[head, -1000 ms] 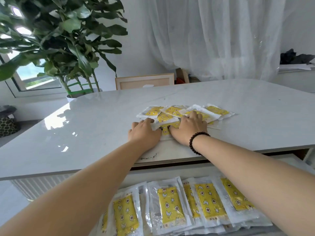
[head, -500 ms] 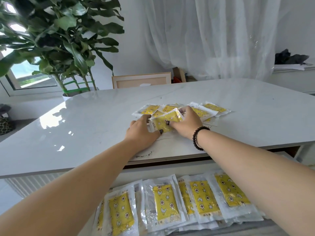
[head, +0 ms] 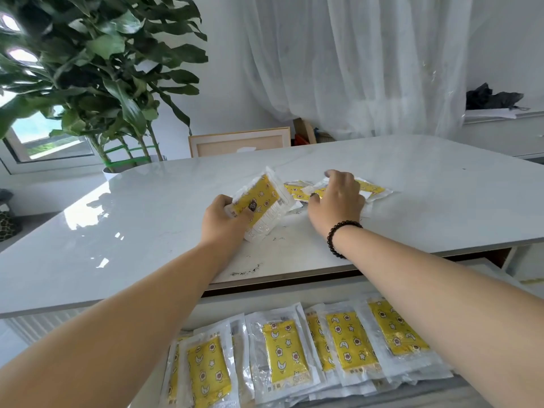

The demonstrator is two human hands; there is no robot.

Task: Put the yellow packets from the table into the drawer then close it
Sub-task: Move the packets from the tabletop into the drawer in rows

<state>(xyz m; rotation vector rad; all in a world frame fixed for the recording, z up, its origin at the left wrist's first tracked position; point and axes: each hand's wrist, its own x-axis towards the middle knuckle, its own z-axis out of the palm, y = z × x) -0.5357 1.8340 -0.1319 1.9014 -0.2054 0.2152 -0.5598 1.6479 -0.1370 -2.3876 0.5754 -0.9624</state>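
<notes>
Left hand has a small stack of yellow packets tilted up off the surface, thumb across the printed face and fingers curled round the near end, a firm hold. Right hand is over the loose packets lying flat further back, fingers bent down onto them; whether they pinch one yet, I cannot tell.

These look light and flat: a yellow pouch sealed inside clear crinkly plastic, glossy, probably slippery against each other. They bend easily, so a stack wants holding across its width near one end, thumb on top, or the middle ones may slide out. The wide clear border gives a good edge to pinch on a single one.

Counting now. In the lifted stack I can't separate the layers, more than one by the look of the edges. Around the right hand, three or so show, overlapping and partly covered. In the open drawer below, five yellow faces show plainly, with at least one more peeking out between them.
</notes>
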